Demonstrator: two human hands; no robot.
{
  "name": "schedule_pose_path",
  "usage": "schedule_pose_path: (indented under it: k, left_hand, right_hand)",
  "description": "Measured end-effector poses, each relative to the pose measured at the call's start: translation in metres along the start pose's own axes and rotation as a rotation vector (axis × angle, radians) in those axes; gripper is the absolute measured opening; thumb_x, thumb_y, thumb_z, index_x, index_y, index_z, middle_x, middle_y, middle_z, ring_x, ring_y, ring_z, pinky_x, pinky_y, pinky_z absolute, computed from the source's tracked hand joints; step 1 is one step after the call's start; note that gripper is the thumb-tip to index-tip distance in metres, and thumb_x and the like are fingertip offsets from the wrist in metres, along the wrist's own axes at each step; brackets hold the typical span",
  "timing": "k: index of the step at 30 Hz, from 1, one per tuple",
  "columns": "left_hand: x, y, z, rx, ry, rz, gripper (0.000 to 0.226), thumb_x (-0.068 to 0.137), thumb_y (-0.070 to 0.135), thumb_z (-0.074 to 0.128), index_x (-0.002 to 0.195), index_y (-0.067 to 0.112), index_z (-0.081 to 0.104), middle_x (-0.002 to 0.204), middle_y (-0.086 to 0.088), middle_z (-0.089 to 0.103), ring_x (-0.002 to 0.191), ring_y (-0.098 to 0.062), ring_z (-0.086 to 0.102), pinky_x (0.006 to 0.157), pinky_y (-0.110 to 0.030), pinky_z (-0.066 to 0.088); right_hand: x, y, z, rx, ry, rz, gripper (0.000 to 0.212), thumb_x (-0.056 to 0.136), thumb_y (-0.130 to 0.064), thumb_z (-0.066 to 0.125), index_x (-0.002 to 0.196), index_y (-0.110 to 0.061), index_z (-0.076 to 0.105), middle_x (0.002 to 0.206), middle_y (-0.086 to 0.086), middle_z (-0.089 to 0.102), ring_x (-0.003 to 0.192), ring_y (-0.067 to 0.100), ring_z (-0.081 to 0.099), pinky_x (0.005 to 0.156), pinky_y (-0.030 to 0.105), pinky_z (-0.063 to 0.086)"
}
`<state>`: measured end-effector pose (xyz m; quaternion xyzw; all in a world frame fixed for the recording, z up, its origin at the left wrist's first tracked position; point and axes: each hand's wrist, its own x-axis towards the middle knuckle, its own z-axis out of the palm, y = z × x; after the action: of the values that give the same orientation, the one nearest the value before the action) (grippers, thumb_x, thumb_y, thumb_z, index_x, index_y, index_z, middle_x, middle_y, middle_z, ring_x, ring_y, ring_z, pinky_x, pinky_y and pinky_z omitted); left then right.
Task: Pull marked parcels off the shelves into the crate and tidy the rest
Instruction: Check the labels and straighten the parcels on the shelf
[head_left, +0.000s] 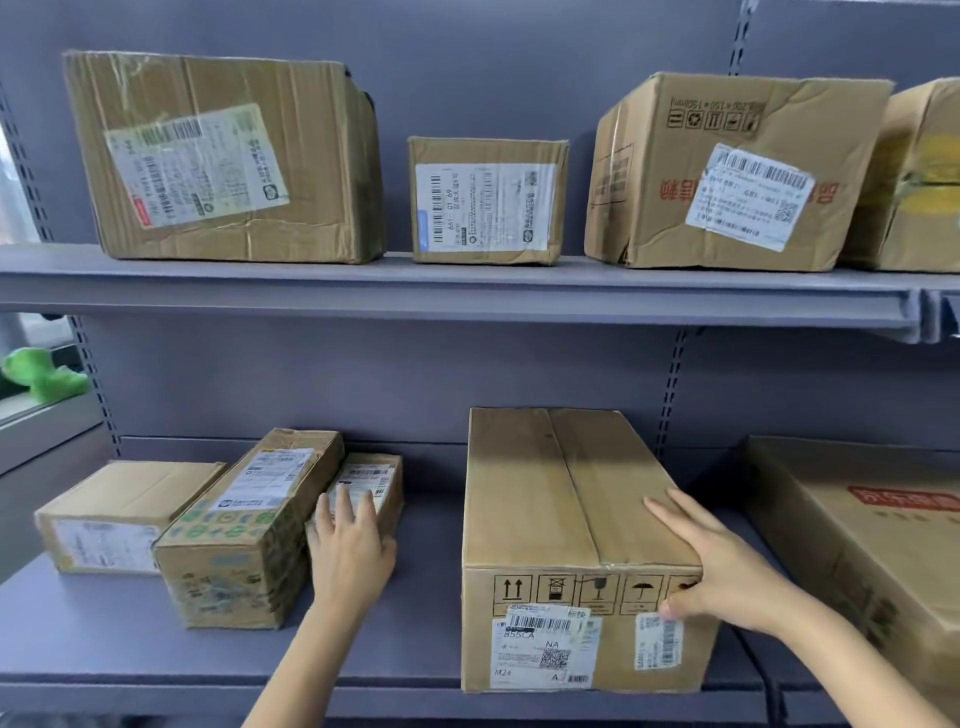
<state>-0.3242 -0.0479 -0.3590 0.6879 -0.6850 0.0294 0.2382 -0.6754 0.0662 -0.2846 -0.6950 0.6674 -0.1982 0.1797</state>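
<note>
On the lower shelf (130, 639) my left hand (350, 551) lies on a small labelled parcel (371, 486), fingers spread over its front. That parcel leans against a long taped parcel (244, 530), with a squat box (119, 514) further left. My right hand (722, 566) grips the front right top corner of a long brown carton (561, 519), thumb on its front face beside the shipping labels. On the upper shelf (467, 291) stand a big crumpled box (228, 156), a small box (485, 200) and a dented box (727, 171).
A flat wide carton (862, 525) with red print fills the lower shelf at right. Another box (919, 176) sits at the upper right edge. A green soft object (41, 374) lies beyond the shelf's left upright. No crate is in view.
</note>
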Motion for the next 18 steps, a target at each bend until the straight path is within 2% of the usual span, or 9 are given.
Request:
schedule_pose_path:
  k: [1,3,5,7,9,11,14,16,18]
  left_hand:
    - [0.006,-0.004,0.004,0.036,0.001,-0.016,0.06,0.043,0.008,0.087,0.099,-0.006,0.066,0.11,-0.035,0.061,0.101,-0.059,0.055,0.072,-0.063,0.048]
    - [0.012,-0.006,0.006,0.069,-0.029,-0.05,0.052,0.064,0.014,0.078,0.11,-0.004,0.063,0.124,-0.029,0.056,0.116,-0.055,0.046,0.086,-0.063,0.044]
    - [0.013,-0.004,0.007,0.119,-0.067,-0.064,0.044,0.086,0.027,0.058,0.124,0.005,0.052,0.14,-0.015,0.045,0.132,-0.045,0.032,0.103,-0.057,0.031]
    - [0.013,-0.005,0.01,0.169,-0.054,-0.065,0.041,0.093,0.032,0.044,0.13,0.014,0.045,0.143,-0.004,0.041,0.137,-0.039,0.026,0.107,-0.054,0.021]
    - [0.013,-0.007,0.011,0.157,-0.057,-0.048,0.036,0.089,0.026,0.054,0.121,0.011,0.055,0.133,-0.008,0.053,0.13,-0.041,0.036,0.102,-0.058,0.025]
    - [0.012,-0.007,0.011,0.137,-0.068,-0.022,0.026,0.078,0.019,0.066,0.101,0.007,0.066,0.11,-0.012,0.066,0.114,-0.045,0.05,0.091,-0.059,0.035]
    - [0.002,0.0,0.006,0.131,-0.046,0.078,0.018,0.063,0.02,0.068,0.076,0.009,0.069,0.079,-0.008,0.07,0.086,-0.044,0.063,0.071,-0.052,0.046]
    - [-0.01,0.011,0.006,0.131,-0.019,0.132,0.02,0.057,0.025,0.072,0.071,0.011,0.068,0.073,-0.004,0.069,0.079,-0.04,0.065,0.066,-0.047,0.046]
    - [-0.02,0.022,0.008,0.135,-0.022,0.145,0.031,0.05,0.028,0.085,0.072,0.013,0.069,0.075,-0.004,0.069,0.079,-0.038,0.064,0.067,-0.045,0.044]
  right_hand:
    - [0.0,0.001,0.0,0.011,-0.001,0.0,0.111,0.06,-0.02,0.082,0.144,-0.041,0.013,0.153,-0.02,-0.009,0.14,0.009,0.015,0.089,0.016,0.032]
    - [0.001,0.002,0.001,0.028,0.001,0.002,0.111,0.059,-0.019,0.082,0.144,-0.042,0.014,0.153,-0.021,-0.008,0.14,0.009,0.015,0.091,0.016,0.032]
    - [0.002,0.003,0.001,0.038,0.004,0.002,0.111,0.059,-0.019,0.082,0.143,-0.042,0.014,0.151,-0.023,-0.006,0.14,0.009,0.014,0.092,0.017,0.033]
    - [0.002,0.003,0.0,0.052,0.005,0.005,0.11,0.058,-0.018,0.082,0.143,-0.042,0.016,0.146,-0.027,-0.003,0.14,0.009,0.014,0.093,0.017,0.033]
    - [0.002,0.003,0.0,0.073,0.008,0.013,0.109,0.058,-0.016,0.082,0.143,-0.042,0.018,0.144,-0.028,-0.001,0.139,0.009,0.014,0.091,0.017,0.032]
    - [0.002,0.003,0.0,0.077,0.013,0.02,0.109,0.057,-0.014,0.082,0.142,-0.041,0.02,0.149,-0.024,-0.001,0.14,0.009,0.014,0.093,0.019,0.032]
    - [0.003,0.001,0.001,0.078,0.017,0.036,0.109,0.056,-0.012,0.083,0.143,-0.04,0.022,0.152,-0.021,0.0,0.14,0.009,0.015,0.095,0.02,0.031]
    - [0.002,0.0,0.001,0.076,0.016,0.046,0.11,0.056,-0.012,0.084,0.143,-0.04,0.022,0.152,-0.02,0.001,0.14,0.009,0.014,0.099,0.022,0.03]
    - [0.002,0.0,0.002,0.077,0.016,0.05,0.11,0.056,-0.012,0.084,0.143,-0.04,0.022,0.153,-0.02,0.001,0.14,0.01,0.013,0.102,0.023,0.029]
